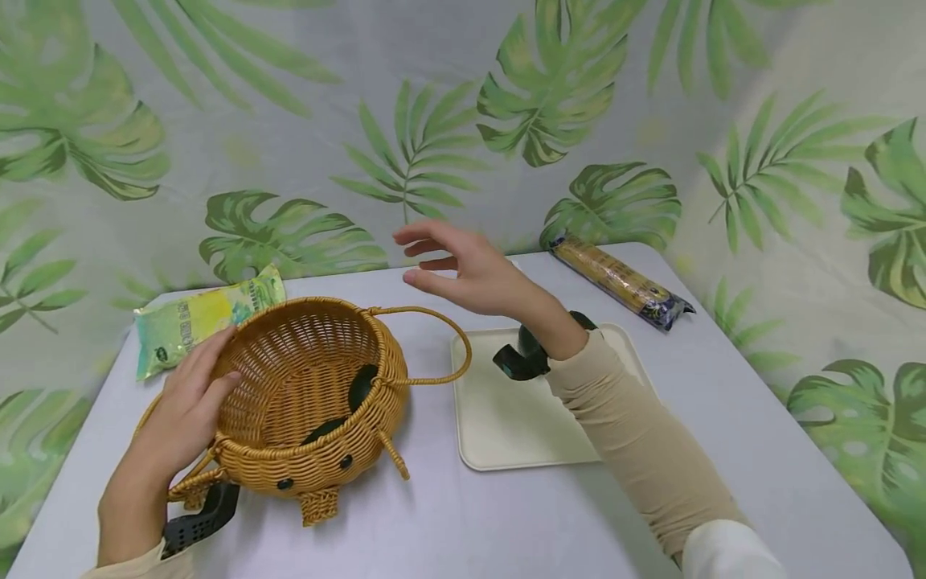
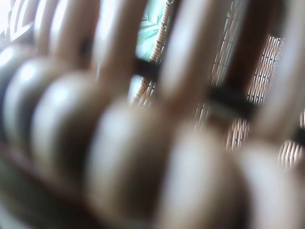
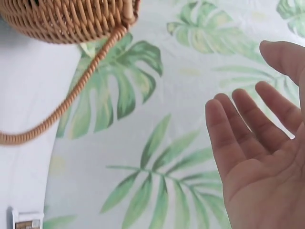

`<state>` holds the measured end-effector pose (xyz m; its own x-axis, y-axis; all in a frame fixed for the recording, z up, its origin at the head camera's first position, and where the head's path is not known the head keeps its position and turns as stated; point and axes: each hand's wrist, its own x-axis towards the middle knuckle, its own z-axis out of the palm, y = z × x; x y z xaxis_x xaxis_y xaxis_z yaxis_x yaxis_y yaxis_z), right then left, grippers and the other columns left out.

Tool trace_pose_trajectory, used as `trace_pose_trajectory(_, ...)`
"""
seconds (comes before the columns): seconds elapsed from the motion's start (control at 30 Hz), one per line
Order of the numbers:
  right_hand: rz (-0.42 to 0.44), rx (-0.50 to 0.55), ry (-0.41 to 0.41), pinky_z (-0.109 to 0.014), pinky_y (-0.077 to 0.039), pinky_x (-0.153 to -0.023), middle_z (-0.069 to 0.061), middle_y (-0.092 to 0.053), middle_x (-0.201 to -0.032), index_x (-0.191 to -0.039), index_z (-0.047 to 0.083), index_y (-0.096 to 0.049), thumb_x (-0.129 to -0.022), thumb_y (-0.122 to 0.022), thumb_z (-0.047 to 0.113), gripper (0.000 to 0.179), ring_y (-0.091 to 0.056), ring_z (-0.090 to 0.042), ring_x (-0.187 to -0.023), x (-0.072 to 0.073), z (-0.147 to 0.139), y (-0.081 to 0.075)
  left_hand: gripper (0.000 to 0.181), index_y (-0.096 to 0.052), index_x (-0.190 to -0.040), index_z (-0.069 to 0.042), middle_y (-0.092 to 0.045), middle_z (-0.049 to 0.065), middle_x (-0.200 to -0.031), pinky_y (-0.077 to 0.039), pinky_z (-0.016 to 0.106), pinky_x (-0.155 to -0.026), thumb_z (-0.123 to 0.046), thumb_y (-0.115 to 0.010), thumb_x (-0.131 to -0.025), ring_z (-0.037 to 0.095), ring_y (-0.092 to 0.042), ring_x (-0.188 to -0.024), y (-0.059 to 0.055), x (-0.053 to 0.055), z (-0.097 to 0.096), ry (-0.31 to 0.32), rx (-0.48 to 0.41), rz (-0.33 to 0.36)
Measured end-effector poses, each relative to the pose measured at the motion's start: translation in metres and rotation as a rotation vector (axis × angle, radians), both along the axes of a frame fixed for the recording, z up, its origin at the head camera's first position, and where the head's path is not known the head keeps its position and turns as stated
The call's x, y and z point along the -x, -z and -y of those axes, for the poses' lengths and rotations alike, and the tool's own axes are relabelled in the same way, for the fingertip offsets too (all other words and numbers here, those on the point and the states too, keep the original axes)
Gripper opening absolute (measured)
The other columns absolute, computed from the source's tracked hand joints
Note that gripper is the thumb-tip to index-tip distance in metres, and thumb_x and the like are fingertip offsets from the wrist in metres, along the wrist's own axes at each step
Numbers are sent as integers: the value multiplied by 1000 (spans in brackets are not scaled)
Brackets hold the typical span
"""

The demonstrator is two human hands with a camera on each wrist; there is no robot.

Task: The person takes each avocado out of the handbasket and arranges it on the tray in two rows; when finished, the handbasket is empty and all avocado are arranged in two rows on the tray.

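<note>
A wicker basket [image 1: 391, 402] with an animal face stands upright on the left part of the table. My left hand [image 1: 181, 410] grips its left rim, the thumb reaching over the inner side and the fingers along the outside. Inside lie dark rounded things [image 1: 362, 388], partly hidden by the near rim; their kind I cannot tell. Wicker strands [image 2: 128, 157] fill the left wrist view, close and blurred. My right hand [image 1: 470, 269] hangs in the air right of the basket, beyond its looped handle [image 1: 463, 346]. Its fingers are loosely bent, holding nothing, as the right wrist view also shows.
A cream tray [image 1: 506, 438] lies right of the basket, partly under my right forearm. Behind the basket's left side is a green and yellow packet [image 1: 191, 326]. A long golden packet with dark ends [image 1: 615, 277] lies at the back right. Leaf-patterned cloth [image 1: 434, 161] hangs behind the table.
</note>
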<state>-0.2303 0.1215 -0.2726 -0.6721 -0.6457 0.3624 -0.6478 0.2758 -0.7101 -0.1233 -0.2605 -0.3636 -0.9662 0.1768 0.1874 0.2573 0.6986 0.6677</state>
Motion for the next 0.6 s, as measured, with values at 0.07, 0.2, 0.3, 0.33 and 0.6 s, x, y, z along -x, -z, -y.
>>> trace_pose_trajectory(0.07, 4, -21, -38, -28, -51, -106, -7, -57, -144, -145, 7, -53, -101, -67, 18, 47, -60, -18, -129, 0, 12, 1, 60, -19, -165, -7, -22, 31, -164, -11, 82, -112, -16, -38, -109, 58, -14, -150, 1, -1, 0, -4, -5, -3)
trace_pose_trajectory(0.2, 14, -81, -116, -26, -51, -105, -8, -56, -147, -146, 7, -52, -102, -67, 19, 48, -58, -17, -130, -1, 34, 2, 60, -20, -165, -7, -23, 31, -164, -12, 82, -112, -15, -39, -109, 59, -16, -149, 2, -1, 1, -6, -15, -8)
trace_pose_trajectory(0.3, 17, -129, -162, -25, -51, -105, -8, -55, -148, -148, 8, -51, -102, -67, 21, 50, -58, -15, -130, -2, 49, 1, 60, -20, -165, -7, -23, 31, -164, -12, 82, -112, -15, -39, -109, 59, -16, -149, 3, -2, 1, -5, -16, -11)
trace_pose_trajectory(0.33, 21, -143, -174, -24, -50, -105, -7, -55, -149, -148, 8, -51, -102, -66, 22, 50, -57, -14, -130, -2, 53, 1, 60, -20, -165, -7, -23, 31, -164, -13, 83, -112, -15, -39, -109, 59, -17, -149, 3, -2, 1, -3, -17, -12)
trace_pose_trajectory(0.6, 64, -256, -278, -24, -50, -104, -8, -56, -145, -149, 9, -49, -102, -66, 26, 53, -58, -16, -128, -1, 88, 4, 60, -20, -165, -8, -23, 31, -164, -13, 82, -112, -15, -39, -109, 59, -17, -149, 0, 1, -1, 10, -14, -17)
